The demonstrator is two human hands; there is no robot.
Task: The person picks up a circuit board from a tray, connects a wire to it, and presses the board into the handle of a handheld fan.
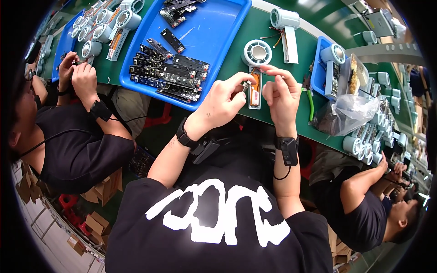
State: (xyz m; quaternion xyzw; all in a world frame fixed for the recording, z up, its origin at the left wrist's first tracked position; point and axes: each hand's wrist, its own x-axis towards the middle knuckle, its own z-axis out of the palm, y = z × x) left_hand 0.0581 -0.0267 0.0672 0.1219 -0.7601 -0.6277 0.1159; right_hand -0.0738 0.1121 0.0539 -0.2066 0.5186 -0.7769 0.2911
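A pale blue handheld fan [257, 53] lies on the green table before me, its round head away from me. The handle is open, with an orange battery [256, 86] inside. My left hand [221, 103] is closed at the handle's left side, pinching a small circuit board [246, 86] seen nearly edge-on; most of it is hidden by the fingers. On the handle's other side is my right hand [283, 93], its index finger reaching over toward the fan head and the thumb and other fingers bent in. What these fingers hold, if anything, is too small to make out.
A blue tray [223, 50] with several black circuit boards [173, 75] stands to the left. Another fan [285, 20] lies beyond. On the right are green-handled pliers [311, 104], a small blue bin [318, 68] and a clear plastic bag [343, 113]. Co-workers sit on both sides.
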